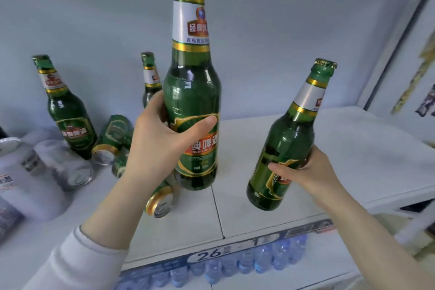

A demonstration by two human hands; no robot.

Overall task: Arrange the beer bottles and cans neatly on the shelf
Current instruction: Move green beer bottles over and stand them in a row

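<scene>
Everything sits on the shelf [259, 195]. At its middle the left hand [155, 146] wraps around the middle bottle [190, 92], which is upright beside the seam between two shelf boards. Well apart to the right, the right hand [313, 172] holds the right bottle [287, 143] tilted, its neck leaning right and back. Behind the left hand stands the back bottle [149, 77], near the rear wall. Further left stands the left bottle [68, 120] (slanted in this view). Between those two a side-lying can [115, 134] rests. A front can [161, 200] lies just left of the middle bottle's base. More cans [26, 172] crowd the far left end. Below the shelf's front edge, water bottles [235, 263] stand in a row.
</scene>
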